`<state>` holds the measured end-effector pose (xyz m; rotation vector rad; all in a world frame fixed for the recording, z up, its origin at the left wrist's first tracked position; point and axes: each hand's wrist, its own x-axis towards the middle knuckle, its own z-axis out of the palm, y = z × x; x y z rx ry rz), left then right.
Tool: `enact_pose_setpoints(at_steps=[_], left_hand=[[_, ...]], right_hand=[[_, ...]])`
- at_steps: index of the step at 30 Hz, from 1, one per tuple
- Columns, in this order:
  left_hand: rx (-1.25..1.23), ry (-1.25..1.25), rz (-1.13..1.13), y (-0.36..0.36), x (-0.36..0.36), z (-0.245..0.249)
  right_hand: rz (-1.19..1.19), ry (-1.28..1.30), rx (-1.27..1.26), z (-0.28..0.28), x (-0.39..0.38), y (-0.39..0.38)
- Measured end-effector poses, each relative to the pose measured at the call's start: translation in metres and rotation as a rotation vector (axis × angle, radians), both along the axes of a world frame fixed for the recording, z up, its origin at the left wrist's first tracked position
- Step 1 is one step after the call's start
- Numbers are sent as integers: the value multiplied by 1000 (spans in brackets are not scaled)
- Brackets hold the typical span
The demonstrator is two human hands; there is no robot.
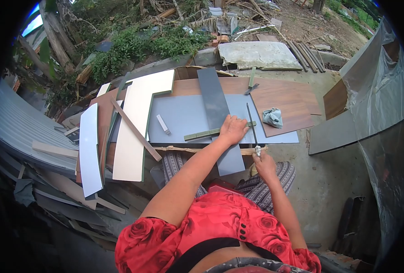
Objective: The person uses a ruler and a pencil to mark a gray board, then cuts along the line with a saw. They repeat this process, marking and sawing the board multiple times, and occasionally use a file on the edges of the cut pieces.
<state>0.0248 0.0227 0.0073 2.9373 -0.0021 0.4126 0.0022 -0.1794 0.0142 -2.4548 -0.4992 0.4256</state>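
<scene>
My left hand [234, 129] presses down on a narrow green strip [202, 134], its fingers curled over it near the right end. The strip lies crosswise over a long dark grey board [213, 100], which sticks out past the near edge of the work surface. In my right hand [265, 164] is a thin-bladed hand saw, held by its white-wrapped handle [258, 150]. Its narrow dark blade [252, 123] points away from me and crosses the strip's right end, just right of my left fingers. A crumpled grey-blue cloth [272, 117] lies to the right.
A small pale block [163, 124] rests on the blue-grey panel [179, 109]. Behind the strip lies a green-handled tool [252, 82]. Cream boards [136, 118], a brown strip [136, 129] and a white panel [90, 150] overlap at left. Plastic sheeting [379, 118] hangs at right.
</scene>
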Motion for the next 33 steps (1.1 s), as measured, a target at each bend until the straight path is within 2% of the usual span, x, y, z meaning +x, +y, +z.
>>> enact_pose_setpoints(at_steps=[5,8,11,13,15,21,24,26,27,29,32,33], left_hand=[[-21,-48,-16,1,1,-3],[-30,-73,-10,1,5,-4],[-30,-67,-35,0,1,0],[5,34,-50,-7,1,5],[14,31,-63,-9,0,8],[-8,69,20,-16,0,20],[-38,83,12,-8,7,15],[-45,81,-20,-4,13,11],[-131,112,-16,-4,13,16],[-206,146,-12,-2,12,24],[-306,114,-56,3,7,33],[-408,122,-61,2,2,43]], right_hand=[[-23,-49,18,-6,-36,-29],[-3,-34,-40,-2,-21,-21],[-2,-17,42,6,3,-1],[-41,-11,89,-7,11,6],[-20,-82,42,-16,14,10],[-49,54,2,-1,-60,-64],[-22,126,127,-9,-83,-101],[-74,325,385,-19,-85,-115],[-83,324,393,-19,-84,-117],[-261,639,619,-17,-78,-117],[-224,623,717,-20,-74,-115],[-219,626,723,-22,-72,-115]])
